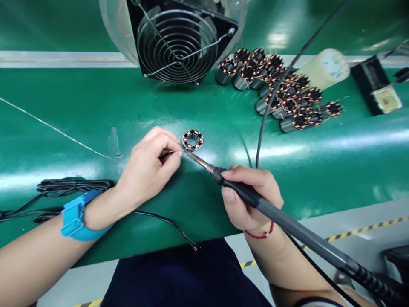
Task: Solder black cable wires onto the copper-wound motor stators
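At a wound stator (200, 140), resting on the green bench (223, 102), seemingly partway through soldering: iron tip brought to the near-left edge, but no finished joint clearly visible; perhaps fine leads, too small to be sure. Just left of the stator, pinched between nearly closed fingertips of the left hand (153, 160), thin wire ends. To its near right, curled firmly in the right hand (246, 216), a soldering iron (287, 221). Left to finish, by the look of it, at least this joint. Beyond the stator and rightward, a cluster of similar stators (246, 81), with no black cable seen attached; impossible to tell how far worked. Directly beyond, a fan (179, 51). Nearer and leftward, bundled black cable (76, 186); nearer than the stator, stripped cable ends (194, 246), loose.
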{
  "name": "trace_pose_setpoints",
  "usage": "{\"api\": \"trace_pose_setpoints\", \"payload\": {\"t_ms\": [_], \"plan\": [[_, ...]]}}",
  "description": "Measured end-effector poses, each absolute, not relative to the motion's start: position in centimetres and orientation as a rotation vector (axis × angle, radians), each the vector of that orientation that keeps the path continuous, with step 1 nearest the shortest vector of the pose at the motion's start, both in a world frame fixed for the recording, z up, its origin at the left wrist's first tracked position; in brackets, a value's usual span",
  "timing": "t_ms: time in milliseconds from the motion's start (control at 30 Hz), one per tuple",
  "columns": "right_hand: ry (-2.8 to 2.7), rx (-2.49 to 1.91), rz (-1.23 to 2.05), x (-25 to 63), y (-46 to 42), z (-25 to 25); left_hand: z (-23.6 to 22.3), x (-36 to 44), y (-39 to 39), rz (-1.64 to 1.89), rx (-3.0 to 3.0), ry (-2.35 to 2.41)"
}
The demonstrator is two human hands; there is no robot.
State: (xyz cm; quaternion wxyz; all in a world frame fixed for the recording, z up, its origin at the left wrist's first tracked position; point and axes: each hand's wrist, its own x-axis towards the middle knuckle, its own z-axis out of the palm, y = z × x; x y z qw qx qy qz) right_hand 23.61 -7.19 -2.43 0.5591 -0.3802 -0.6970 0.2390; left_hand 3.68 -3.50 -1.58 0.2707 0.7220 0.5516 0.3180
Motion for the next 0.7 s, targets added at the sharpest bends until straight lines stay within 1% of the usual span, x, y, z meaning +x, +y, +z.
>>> {"api": "trace_pose_setpoints", "payload": {"t_ms": [433, 700], "plan": [[-1.647, -0.929, 0.559, 23.58, -7.11, -2.34, -1.59, 3.71, -3.45, 0.855, 1.916, 1.489], [-1.697, -0.943, 0.49, 23.75, -6.59, -2.86, -1.49, 3.7, -3.35, 0.835, 1.911, 1.495]]}}
